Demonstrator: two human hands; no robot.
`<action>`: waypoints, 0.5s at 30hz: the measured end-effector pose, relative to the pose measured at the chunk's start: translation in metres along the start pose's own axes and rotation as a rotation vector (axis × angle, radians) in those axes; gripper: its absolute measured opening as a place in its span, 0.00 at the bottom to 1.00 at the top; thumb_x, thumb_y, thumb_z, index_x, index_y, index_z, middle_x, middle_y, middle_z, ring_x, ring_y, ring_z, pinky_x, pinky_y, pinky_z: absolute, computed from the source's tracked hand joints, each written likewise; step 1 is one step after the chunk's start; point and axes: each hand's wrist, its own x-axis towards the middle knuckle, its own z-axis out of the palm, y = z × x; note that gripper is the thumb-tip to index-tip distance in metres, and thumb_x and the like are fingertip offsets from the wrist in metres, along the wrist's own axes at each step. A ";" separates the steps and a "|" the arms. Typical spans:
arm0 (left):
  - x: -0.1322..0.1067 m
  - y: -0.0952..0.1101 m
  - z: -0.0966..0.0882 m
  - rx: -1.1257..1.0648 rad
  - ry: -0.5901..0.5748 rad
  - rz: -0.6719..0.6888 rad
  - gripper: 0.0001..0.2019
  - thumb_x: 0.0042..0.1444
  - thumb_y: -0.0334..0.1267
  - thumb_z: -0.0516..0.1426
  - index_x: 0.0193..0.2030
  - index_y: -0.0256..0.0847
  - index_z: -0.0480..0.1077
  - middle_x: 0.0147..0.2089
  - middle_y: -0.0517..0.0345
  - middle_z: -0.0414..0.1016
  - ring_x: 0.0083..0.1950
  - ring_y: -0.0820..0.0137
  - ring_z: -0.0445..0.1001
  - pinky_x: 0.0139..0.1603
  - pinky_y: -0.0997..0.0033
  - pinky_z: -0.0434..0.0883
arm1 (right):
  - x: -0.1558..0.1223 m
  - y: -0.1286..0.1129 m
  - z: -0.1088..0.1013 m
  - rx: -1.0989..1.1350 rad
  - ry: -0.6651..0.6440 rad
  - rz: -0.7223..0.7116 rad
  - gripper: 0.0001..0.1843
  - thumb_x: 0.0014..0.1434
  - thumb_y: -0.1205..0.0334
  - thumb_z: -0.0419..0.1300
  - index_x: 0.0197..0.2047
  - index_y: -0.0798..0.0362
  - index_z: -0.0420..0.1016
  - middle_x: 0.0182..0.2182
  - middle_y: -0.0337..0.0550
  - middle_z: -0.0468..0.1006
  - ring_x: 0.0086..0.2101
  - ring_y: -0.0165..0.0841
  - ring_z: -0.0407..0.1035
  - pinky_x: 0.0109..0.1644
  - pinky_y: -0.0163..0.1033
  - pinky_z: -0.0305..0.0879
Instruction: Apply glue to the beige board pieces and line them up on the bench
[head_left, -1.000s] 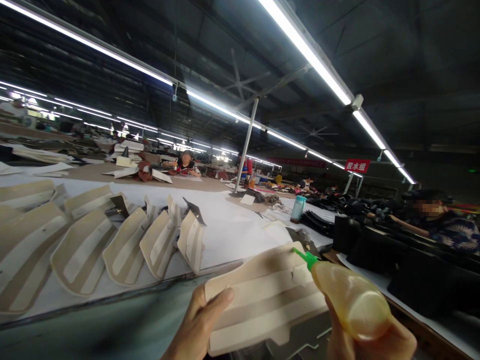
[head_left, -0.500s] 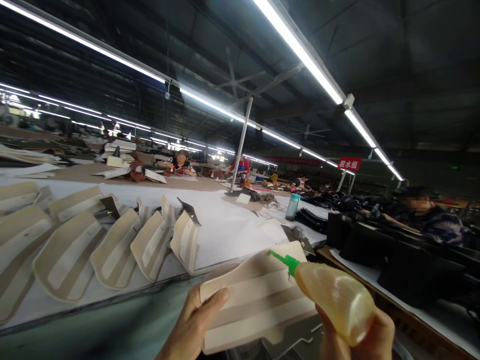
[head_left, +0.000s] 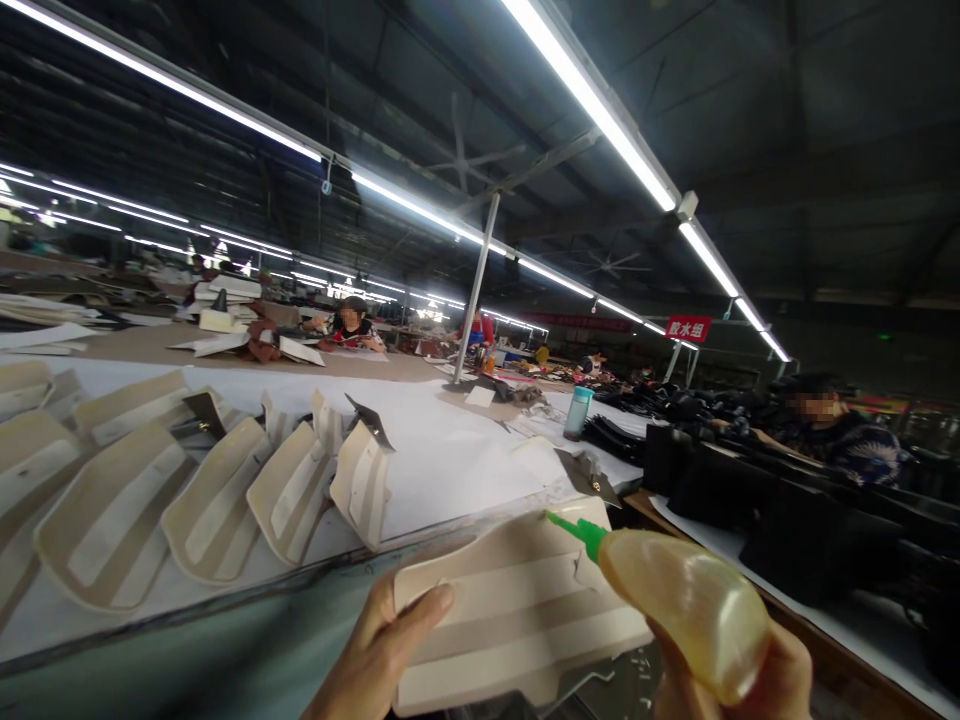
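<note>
Holding a curved beige panel with pale stripes [head_left: 510, 600] in the left hand [head_left: 379, 640], a person is pointing a translucent yellow squeeze bottle [head_left: 682, 590] at it with the right hand [head_left: 765, 665].
The left hand is pinching the panel's left side, thumb on top, fingers mostly hidden; the right hand is curling closed round the bottle's lower part. Its tapered green nozzle [head_left: 581, 532] is reaching the panel's far edge, though I cannot tell whether it is touching. The panel is hovering by the near edge of a white-covered counter [head_left: 450, 440], where similar beige panels [head_left: 217, 500] are resting in a row to the left.
</note>
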 end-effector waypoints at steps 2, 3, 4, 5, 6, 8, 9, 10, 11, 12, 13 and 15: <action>-0.001 0.000 0.000 -0.015 -0.004 -0.010 0.22 0.50 0.48 0.68 0.51 0.43 0.80 0.50 0.52 0.83 0.63 0.56 0.71 0.65 0.65 0.66 | 0.000 0.002 0.000 0.014 0.010 -0.025 0.20 0.44 0.54 0.72 0.38 0.51 0.73 0.29 0.40 0.71 0.27 0.36 0.64 0.33 0.41 0.61; -0.001 0.000 -0.001 -0.017 -0.001 -0.014 0.22 0.50 0.48 0.68 0.52 0.43 0.79 0.51 0.52 0.83 0.62 0.56 0.72 0.65 0.65 0.66 | 0.002 0.001 0.001 0.021 0.045 -0.004 0.22 0.42 0.54 0.74 0.39 0.51 0.74 0.29 0.40 0.72 0.28 0.36 0.64 0.35 0.42 0.61; -0.001 0.000 -0.001 -0.014 0.002 -0.016 0.23 0.50 0.48 0.68 0.52 0.43 0.79 0.51 0.53 0.82 0.61 0.56 0.73 0.63 0.65 0.68 | 0.004 -0.001 0.003 0.021 0.093 0.036 0.24 0.40 0.54 0.75 0.39 0.51 0.73 0.30 0.41 0.72 0.30 0.37 0.65 0.38 0.44 0.61; -0.001 0.000 -0.002 -0.012 0.005 -0.020 0.23 0.50 0.49 0.68 0.52 0.43 0.79 0.51 0.53 0.83 0.59 0.56 0.75 0.60 0.66 0.71 | 0.008 -0.004 0.006 0.014 0.144 0.092 0.26 0.38 0.53 0.75 0.39 0.51 0.73 0.31 0.42 0.73 0.31 0.39 0.65 0.41 0.47 0.61; -0.002 0.001 -0.003 -0.011 0.008 -0.021 0.23 0.50 0.49 0.68 0.52 0.43 0.79 0.50 0.53 0.83 0.57 0.56 0.76 0.57 0.67 0.73 | 0.012 -0.007 0.009 0.005 0.178 0.150 0.27 0.35 0.52 0.76 0.38 0.51 0.72 0.31 0.42 0.73 0.32 0.40 0.66 0.44 0.49 0.61; -0.001 0.001 -0.004 -0.010 0.014 -0.009 0.23 0.50 0.50 0.68 0.52 0.43 0.79 0.49 0.54 0.83 0.54 0.57 0.78 0.53 0.70 0.75 | 0.020 -0.014 0.013 -0.014 0.210 0.233 0.29 0.30 0.49 0.76 0.34 0.49 0.70 0.30 0.43 0.72 0.33 0.43 0.66 0.45 0.52 0.61; -0.001 0.002 -0.005 -0.009 0.013 0.003 0.23 0.50 0.50 0.68 0.51 0.43 0.80 0.49 0.54 0.84 0.53 0.58 0.78 0.53 0.71 0.75 | 0.022 -0.017 0.015 -0.025 0.223 0.253 0.29 0.28 0.48 0.76 0.33 0.48 0.70 0.29 0.43 0.72 0.33 0.44 0.66 0.45 0.53 0.61; -0.001 0.002 -0.005 -0.008 0.011 0.017 0.23 0.50 0.50 0.68 0.51 0.43 0.80 0.48 0.55 0.84 0.53 0.58 0.78 0.52 0.71 0.75 | 0.024 -0.020 0.015 -0.036 0.232 0.261 0.30 0.27 0.47 0.75 0.32 0.48 0.69 0.29 0.43 0.72 0.33 0.45 0.66 0.45 0.53 0.61; -0.001 0.003 -0.005 -0.004 0.015 0.028 0.23 0.50 0.49 0.68 0.51 0.43 0.80 0.49 0.55 0.84 0.53 0.58 0.78 0.52 0.71 0.75 | 0.024 -0.021 0.014 -0.044 0.237 0.262 0.30 0.27 0.46 0.76 0.32 0.48 0.70 0.29 0.43 0.72 0.32 0.45 0.66 0.44 0.53 0.61; -0.001 0.003 -0.005 0.001 0.027 0.032 0.24 0.50 0.49 0.68 0.52 0.43 0.79 0.49 0.55 0.84 0.53 0.58 0.78 0.52 0.72 0.74 | 0.023 -0.022 0.013 -0.060 0.235 0.261 0.30 0.26 0.45 0.76 0.31 0.48 0.70 0.28 0.43 0.72 0.32 0.44 0.66 0.43 0.52 0.61; -0.001 0.003 -0.005 0.005 0.046 0.030 0.24 0.49 0.49 0.68 0.52 0.43 0.79 0.49 0.55 0.84 0.53 0.59 0.78 0.52 0.72 0.74 | 0.021 -0.022 0.012 -0.075 0.227 0.257 0.30 0.26 0.44 0.76 0.31 0.48 0.70 0.27 0.42 0.72 0.30 0.43 0.65 0.42 0.51 0.61; -0.001 0.005 -0.005 0.002 0.070 0.024 0.25 0.48 0.50 0.69 0.52 0.43 0.79 0.49 0.55 0.84 0.52 0.59 0.79 0.52 0.73 0.74 | 0.018 -0.020 0.010 -0.079 0.202 0.241 0.31 0.26 0.44 0.76 0.31 0.48 0.70 0.26 0.40 0.71 0.28 0.40 0.64 0.39 0.49 0.61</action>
